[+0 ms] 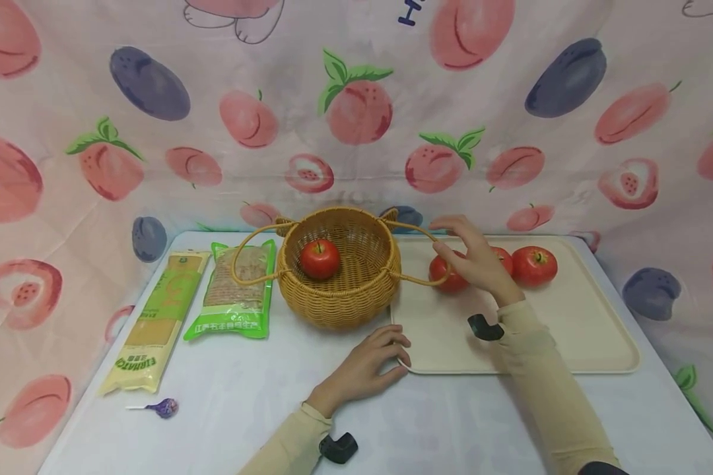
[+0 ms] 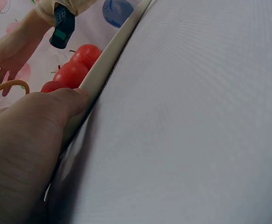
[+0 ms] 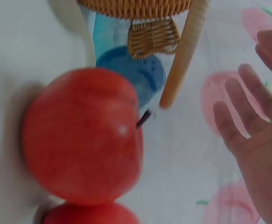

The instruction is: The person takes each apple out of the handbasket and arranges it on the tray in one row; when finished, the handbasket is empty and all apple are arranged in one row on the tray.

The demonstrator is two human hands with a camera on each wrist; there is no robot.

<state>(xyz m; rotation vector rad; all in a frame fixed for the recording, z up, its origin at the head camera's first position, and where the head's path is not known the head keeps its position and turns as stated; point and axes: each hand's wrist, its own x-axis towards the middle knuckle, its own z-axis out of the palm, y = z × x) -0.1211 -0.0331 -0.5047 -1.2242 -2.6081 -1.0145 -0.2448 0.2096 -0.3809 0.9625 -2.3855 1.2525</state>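
Note:
My right hand (image 1: 480, 258) hovers over the cream tray (image 1: 594, 330) with fingers spread and loosely bent. Below it lies a red apple (image 1: 449, 278), partly behind the basket's right handle; two more apples (image 1: 535, 266) sit to its right. In the right wrist view the hand (image 3: 261, 135) is apart from the nearest apple (image 3: 82, 135). A wicker basket (image 1: 339, 307) with raised looped handles holds one apple (image 1: 319, 258). My left hand (image 1: 365, 364) rests by the tray's left front corner; its thumb (image 2: 73, 100) touches the rim in the left wrist view.
Left of the basket lie a green-edged plastic packet (image 1: 236, 284) and a long yellow-green packet of noodles (image 1: 157, 323). A purple-wrapped lollipop (image 1: 165, 408) is on the white tabletop (image 1: 237, 389) in front of them. A fruit-print cloth (image 1: 356, 178) hangs behind.

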